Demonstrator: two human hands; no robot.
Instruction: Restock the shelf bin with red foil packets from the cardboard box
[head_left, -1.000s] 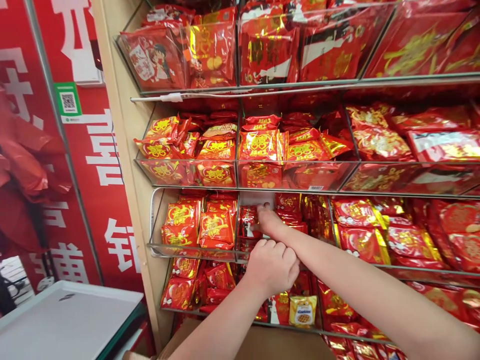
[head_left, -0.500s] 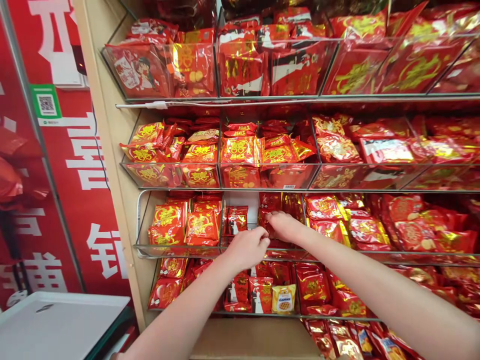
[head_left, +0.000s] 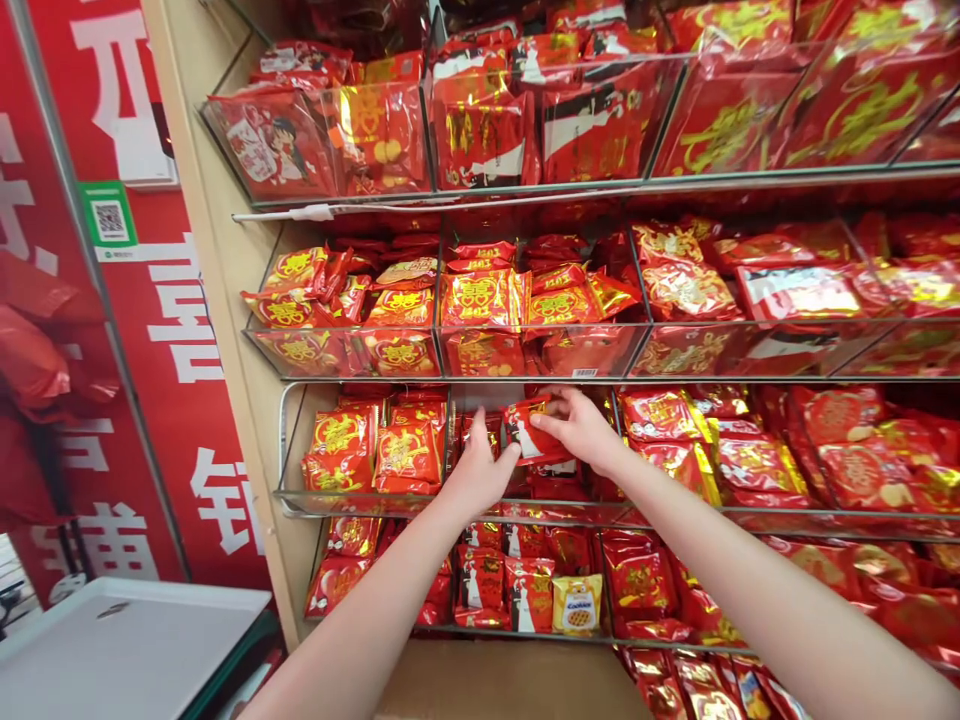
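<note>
R hand (head_left: 589, 432) grips red packet (head_left: 525, 430) by its R side, at clear bin (head_left: 559, 513) above & slightly L of yellow cookie pack (head_left: 577, 604). Printed face twd camera, figure upright, top tipped a bit L; long axis can't tell, R end hidden by hand. L hand (head_left: 482, 472) open, thumb nr packet's L edge, contact unclear. Red packs (head_left: 531, 595) just L of yellow one.
</note>
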